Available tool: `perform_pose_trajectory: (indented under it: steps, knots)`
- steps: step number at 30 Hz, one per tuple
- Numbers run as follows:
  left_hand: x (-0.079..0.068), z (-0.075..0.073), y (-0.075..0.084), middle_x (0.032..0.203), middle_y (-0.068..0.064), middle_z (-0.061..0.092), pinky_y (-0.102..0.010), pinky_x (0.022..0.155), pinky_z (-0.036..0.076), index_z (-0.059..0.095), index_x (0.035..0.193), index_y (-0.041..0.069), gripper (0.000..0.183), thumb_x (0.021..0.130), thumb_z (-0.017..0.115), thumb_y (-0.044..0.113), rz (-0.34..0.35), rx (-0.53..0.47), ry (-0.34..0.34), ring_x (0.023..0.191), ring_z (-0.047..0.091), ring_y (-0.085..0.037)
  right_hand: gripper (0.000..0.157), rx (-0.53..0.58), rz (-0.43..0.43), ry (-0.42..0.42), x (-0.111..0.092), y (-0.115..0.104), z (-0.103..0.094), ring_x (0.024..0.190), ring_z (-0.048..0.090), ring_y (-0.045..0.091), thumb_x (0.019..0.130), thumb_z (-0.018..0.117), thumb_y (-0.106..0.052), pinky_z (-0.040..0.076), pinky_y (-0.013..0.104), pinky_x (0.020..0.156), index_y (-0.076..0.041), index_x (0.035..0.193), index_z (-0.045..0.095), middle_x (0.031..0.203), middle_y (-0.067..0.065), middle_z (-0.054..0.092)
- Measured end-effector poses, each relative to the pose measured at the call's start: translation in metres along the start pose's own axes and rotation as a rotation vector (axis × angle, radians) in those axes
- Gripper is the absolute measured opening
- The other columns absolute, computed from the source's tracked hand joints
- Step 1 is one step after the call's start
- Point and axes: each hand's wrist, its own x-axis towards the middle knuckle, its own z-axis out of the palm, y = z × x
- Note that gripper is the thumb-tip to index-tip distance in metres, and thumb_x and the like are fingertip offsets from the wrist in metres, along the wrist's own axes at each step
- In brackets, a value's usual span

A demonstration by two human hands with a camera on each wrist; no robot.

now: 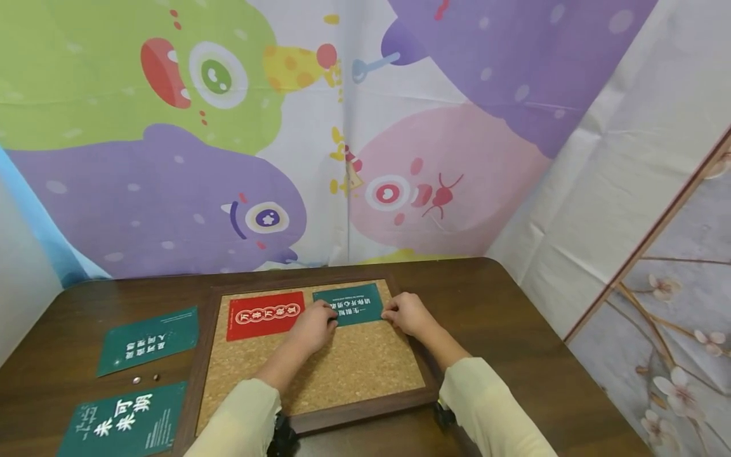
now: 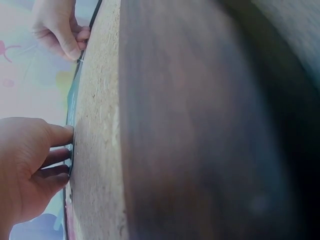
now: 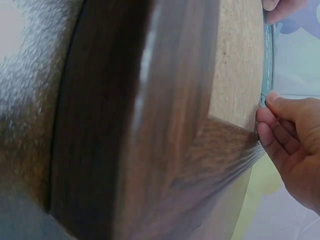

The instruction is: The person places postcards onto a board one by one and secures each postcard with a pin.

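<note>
Head view: on the table (image 1: 502,317) lies a cork board (image 1: 360,362) in a brown wooden frame (image 1: 365,409), its far side close to the table's far edge. Along the board's far edge lie two cards side by side: a red card (image 1: 245,329) toward the far left corner, and a green card (image 1: 355,301) with white writing toward the far right corner. The left hand (image 1: 311,327) rests on the green card's left end, and the right hand (image 1: 408,312) pinches its near right corner. Pale sleeves (image 1: 485,393) cover both forearms. Left of the board, toward the table's left edge, lie a far loose card (image 1: 148,343) and a near loose card (image 1: 128,422), both green, with two small round metal pieces (image 1: 136,380) between them. Behind the table's far edge hangs a cartoon cloth (image 1: 188,190); past the right edge stands a blossom-painted screen (image 1: 674,304).

Left wrist view: the left hand's fingers are fairly straight and slightly spread, tips touching the green card at the cork. The right hand shows beyond, fingertips bunched at the card's other end.

Right wrist view: the right hand's thumb and fingers come together on the green card's corner, just beside the frame's corner; whether they also hold something small, I cannot tell. Fingertips of the left hand show at the top edge.
</note>
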Motion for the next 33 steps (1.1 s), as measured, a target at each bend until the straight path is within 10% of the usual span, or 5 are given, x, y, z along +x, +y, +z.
perform_pose_trajectory:
  steps: [21, 33]
  knots:
    - [0.001, 0.0, -0.001, 0.104, -0.012, 0.061, -0.039, 0.089, 0.05, 0.07, 0.102, 0.0, 0.018, 0.088, 0.063, 0.01, -0.025, -0.025, -0.014, 0.1, 0.059, -0.026, 0.01, -0.049, -0.088, 0.052, -0.003, 0.002, 0.001, 0.079, 0.064, 0.015, 0.086, 0.066, -0.015, 0.053, 0.03, 0.07, -0.01, 0.08, 0.073, 0.084, 0.002, 0.071]
    - [0.002, -0.001, -0.005, 0.104, -0.011, 0.061, -0.041, 0.091, 0.049, 0.069, 0.104, 0.003, 0.02, 0.088, 0.064, 0.014, -0.044, -0.05, -0.021, 0.102, 0.059, -0.026, 0.009, 0.011, 0.051, 0.241, -0.004, 0.013, -0.006, 0.077, 0.062, 0.018, 0.086, 0.066, -0.015, 0.052, 0.033, 0.067, -0.008, 0.089, 0.072, 0.09, 0.007, 0.068]
